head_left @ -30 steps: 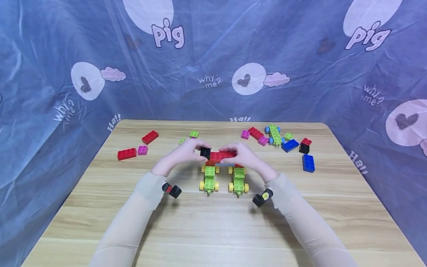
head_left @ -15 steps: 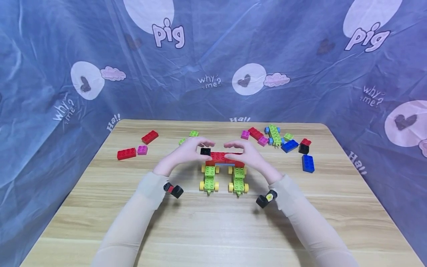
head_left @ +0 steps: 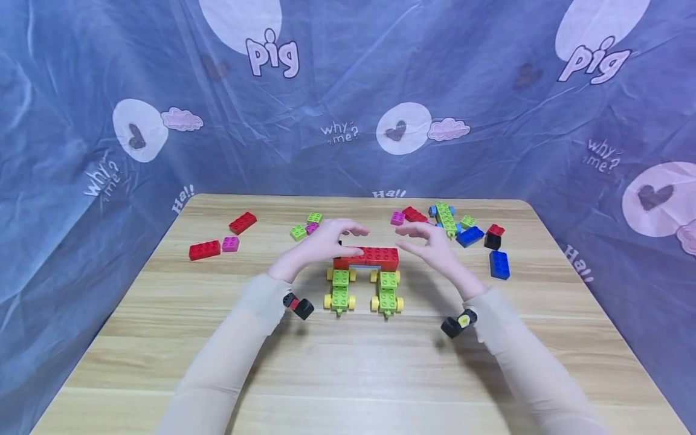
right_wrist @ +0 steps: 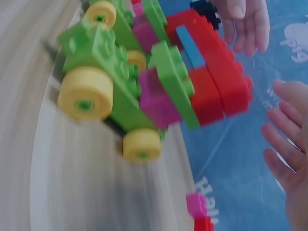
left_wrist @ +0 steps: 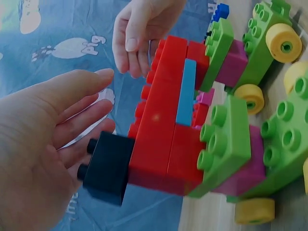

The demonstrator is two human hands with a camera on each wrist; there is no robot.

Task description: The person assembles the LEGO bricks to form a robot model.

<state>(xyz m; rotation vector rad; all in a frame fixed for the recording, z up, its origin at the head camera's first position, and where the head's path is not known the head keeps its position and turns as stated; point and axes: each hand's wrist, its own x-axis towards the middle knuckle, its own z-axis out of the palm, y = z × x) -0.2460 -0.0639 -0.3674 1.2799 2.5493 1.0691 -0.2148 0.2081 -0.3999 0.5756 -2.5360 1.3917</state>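
A toy-brick build stands on the table, its top a row of red bricks (head_left: 382, 258). Two green wheeled bases (head_left: 339, 295) with yellow wheels carry it, magenta bricks (left_wrist: 246, 166) and green bricks stacked between. Under the red row lies a light-blue brick (left_wrist: 186, 94). At the left end a black brick (left_wrist: 108, 168) sits on top, mostly hidden by the hand in the head view. My left hand (head_left: 325, 240) hovers around the build's left end, fingers spread and holding nothing. Right of the build hangs my right hand (head_left: 434, 246), apart from it, fingers loosely bent and nothing in them.
Left on the table lie red bricks (head_left: 205, 250) and a pink brick (head_left: 231, 243). Small green bricks (head_left: 298, 232) are behind the left hand. Back right are a green base with blue wheels (head_left: 446, 219), blue bricks (head_left: 499, 264) and a black brick (head_left: 492, 241).
My right hand has let go of the red bricks and drawn away to the right. My left hand has shifted right across the black brick, its fingers opening wider.
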